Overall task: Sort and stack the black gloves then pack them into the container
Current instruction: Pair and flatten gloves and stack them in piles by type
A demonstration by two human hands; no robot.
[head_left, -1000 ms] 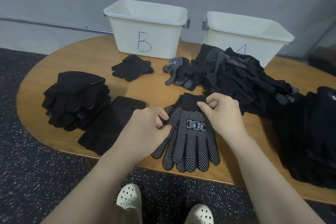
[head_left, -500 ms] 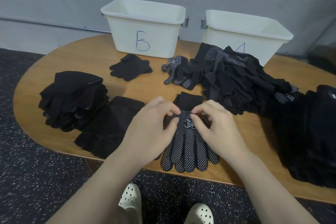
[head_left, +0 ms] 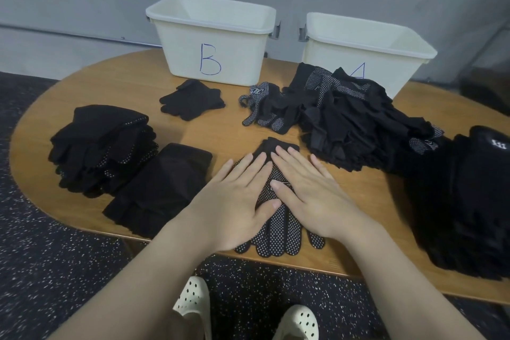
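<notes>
Fingers (head_left: 256,163) of both our hands now lie straight and flat on the dotted glove (head_left: 278,229), where half a second ago they were curled and pinching at its cuff and logo; our left hand (head_left: 234,201) and right hand (head_left: 311,196) grip nothing and simply press the glove onto the bench (head_left: 209,130). We judge this as smoothing a pair so it can join a stack, so sorting goes on and packing has not begun. Just beyond our fingertips lies the loose heap of unsorted gloves (head_left: 353,124), and farther off stand container B (head_left: 212,41) and the right-hand container (head_left: 367,47). To the left of our fingers sit a folded stack (head_left: 162,188), a taller stack (head_left: 102,146) and a small pair (head_left: 193,99). Our palms cover most of the glove, so we cannot tell whether one glove or two lies beneath. The right container's letter is half hidden by the heap, both containers' floors are out of sight, and the big pile at the right (head_left: 469,201) runs off the edge.
</notes>
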